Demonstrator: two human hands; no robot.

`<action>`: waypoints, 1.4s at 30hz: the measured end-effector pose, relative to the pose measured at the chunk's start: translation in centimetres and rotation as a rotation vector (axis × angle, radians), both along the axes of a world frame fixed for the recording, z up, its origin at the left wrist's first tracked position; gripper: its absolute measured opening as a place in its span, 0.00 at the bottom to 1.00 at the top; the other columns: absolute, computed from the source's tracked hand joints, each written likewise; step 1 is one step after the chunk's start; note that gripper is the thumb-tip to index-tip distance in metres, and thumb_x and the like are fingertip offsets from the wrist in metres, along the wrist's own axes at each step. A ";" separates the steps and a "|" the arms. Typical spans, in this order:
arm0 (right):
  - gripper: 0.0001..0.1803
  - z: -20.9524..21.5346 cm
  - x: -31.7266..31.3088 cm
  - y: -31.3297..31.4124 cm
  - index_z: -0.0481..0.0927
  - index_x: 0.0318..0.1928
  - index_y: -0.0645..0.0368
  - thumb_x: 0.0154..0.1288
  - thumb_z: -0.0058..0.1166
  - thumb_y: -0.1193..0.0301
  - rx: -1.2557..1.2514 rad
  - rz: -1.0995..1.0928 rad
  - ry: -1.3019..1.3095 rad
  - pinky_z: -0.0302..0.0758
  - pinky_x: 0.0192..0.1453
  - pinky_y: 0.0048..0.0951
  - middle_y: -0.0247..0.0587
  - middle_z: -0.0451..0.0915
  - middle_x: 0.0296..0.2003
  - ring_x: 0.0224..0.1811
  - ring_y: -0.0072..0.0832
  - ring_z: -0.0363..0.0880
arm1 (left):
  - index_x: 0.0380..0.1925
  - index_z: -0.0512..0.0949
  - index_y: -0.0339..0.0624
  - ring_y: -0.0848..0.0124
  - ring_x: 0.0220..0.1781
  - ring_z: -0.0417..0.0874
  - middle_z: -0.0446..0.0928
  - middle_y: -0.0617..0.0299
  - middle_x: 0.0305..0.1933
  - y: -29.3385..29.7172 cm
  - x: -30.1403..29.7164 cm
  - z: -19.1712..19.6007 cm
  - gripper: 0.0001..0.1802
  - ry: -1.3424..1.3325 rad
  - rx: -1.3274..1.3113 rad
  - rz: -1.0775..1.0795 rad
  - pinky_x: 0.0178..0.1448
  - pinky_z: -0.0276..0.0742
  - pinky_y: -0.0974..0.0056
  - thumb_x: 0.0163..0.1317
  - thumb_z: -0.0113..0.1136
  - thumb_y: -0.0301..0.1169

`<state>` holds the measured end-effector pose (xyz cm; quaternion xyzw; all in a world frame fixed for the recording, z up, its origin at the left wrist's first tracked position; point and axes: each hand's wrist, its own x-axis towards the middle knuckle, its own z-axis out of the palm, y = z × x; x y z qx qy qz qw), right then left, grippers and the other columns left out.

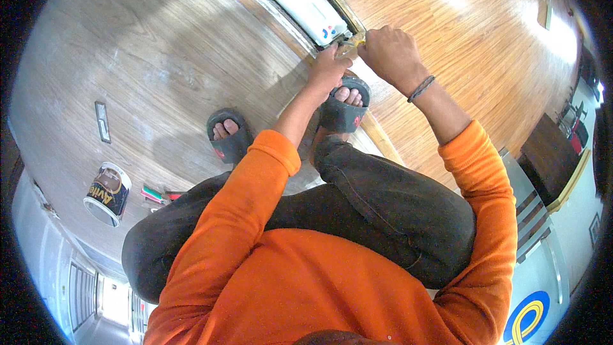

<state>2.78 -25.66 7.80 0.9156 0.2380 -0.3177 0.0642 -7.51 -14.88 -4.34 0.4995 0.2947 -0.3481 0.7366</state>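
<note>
Far left of both hands, one plastic bucket (107,195), rounded, with a dark printed side and a pale rim, sits on a grey, wood-grained floor (159,45). Just beyond it lies one narrow rectangular plate (102,122) with a shiny face. Nearer the knee are a few small red and green pieces (153,195), too partly hidden to count.

Two dark, smooth slip-on sandals are worn on bare feet: the left sandal (228,147) is left of the hands, the right sandal (338,115) just below them.

One long, pale metal box (297,3), with rounded corners and a round fitting at its far end, is sunk in a rough-edged channel; its near end is right at the fingertips. The left hand (327,73) reaches to that end, its index finger extended and thumb apart; whether it pinches anything cannot be told.

Just right of it, the right hand (391,54) is curled in a fist around one tool (361,43) with a yellow handle, pointed toward the box's end. A thin, dark, cord-like band (421,89) circles that wrist. Beyond the right hand spreads a glossy, orange-brown striped floor (476,45).
</note>
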 end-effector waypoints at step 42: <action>0.17 0.3 -0.9 0.6 0.83 0.29 0.64 0.65 0.51 0.63 0.008 0.012 -0.011 0.82 0.35 0.43 0.56 0.82 0.25 0.31 0.47 0.85 | 0.60 0.69 0.33 0.78 0.24 0.69 0.71 0.65 0.27 1.0 0.4 0.5 0.27 0.038 -0.067 -0.005 0.22 0.65 0.69 0.60 0.55 0.28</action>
